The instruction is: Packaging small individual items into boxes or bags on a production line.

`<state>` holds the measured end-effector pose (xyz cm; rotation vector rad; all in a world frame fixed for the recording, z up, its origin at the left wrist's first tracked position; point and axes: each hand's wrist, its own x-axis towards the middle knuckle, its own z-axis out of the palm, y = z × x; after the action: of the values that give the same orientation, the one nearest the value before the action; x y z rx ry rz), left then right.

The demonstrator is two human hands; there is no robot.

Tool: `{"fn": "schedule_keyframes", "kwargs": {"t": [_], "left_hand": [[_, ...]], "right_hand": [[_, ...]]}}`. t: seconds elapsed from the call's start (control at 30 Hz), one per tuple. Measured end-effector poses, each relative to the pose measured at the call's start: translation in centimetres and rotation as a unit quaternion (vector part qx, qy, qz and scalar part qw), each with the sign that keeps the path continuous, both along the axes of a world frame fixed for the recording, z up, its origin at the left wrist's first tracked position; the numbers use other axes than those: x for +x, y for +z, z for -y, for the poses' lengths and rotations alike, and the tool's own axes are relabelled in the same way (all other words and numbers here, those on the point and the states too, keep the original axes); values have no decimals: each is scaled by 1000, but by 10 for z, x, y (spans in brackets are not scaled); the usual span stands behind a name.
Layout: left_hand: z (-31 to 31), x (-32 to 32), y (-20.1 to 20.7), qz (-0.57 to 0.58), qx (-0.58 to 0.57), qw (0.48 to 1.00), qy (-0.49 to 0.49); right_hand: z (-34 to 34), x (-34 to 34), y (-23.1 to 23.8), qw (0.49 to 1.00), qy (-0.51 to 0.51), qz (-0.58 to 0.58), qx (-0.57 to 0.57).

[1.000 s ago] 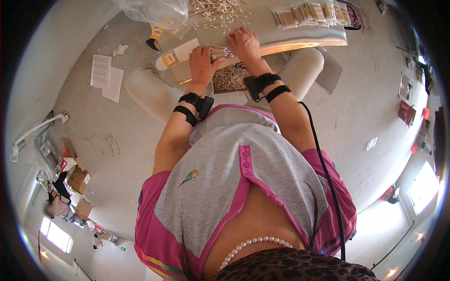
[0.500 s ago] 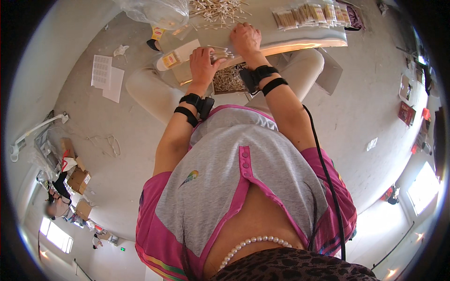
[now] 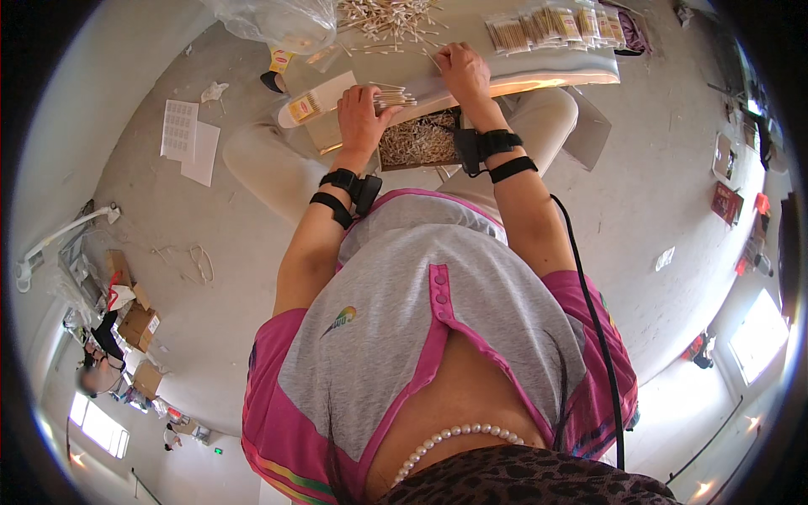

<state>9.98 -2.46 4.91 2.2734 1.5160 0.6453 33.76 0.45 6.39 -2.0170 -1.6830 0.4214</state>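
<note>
My left hand (image 3: 360,118) is closed around a small bundle of cotton swabs (image 3: 394,98) at the table's near edge; their tips stick out to the right. To its right, my right hand (image 3: 465,72) is pinched just above the tabletop, with a single cotton swab (image 3: 432,59) at its fingertips. A loose pile of cotton swabs (image 3: 389,23) lies beyond both hands. Left of my left hand is a clear packet of swabs with a yellow label (image 3: 305,107).
Filled swab packets (image 3: 547,28) lie in a row at the table's right. A clear plastic bag (image 3: 282,21) stands at the far left. Below the table edge, between my legs, sits a box (image 3: 421,141) full of swabs. Paper sheets (image 3: 189,139) lie on the floor at left.
My right hand has shifted a little to the right, and a swab now shows at its fingertips. The left hand keeps its bundle in nearly the same place.
</note>
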Motion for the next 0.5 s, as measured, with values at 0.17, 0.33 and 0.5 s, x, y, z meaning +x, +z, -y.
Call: {"fn": "schedule_keyframes", "kwargs": {"t": [0.17,0.33,0.5], "left_hand": [[0,0,2,4,6,1000,-1],[-1,1,2,-1,2,1000,1],[-1,3,5,-15,-9,1000,-1]], "right_hand": [[5,-6,-5,994,58,-93,6],[11,-26,-15,992,97,-77,-14],[15,-44,-22,988,154,-17,-9]]}}
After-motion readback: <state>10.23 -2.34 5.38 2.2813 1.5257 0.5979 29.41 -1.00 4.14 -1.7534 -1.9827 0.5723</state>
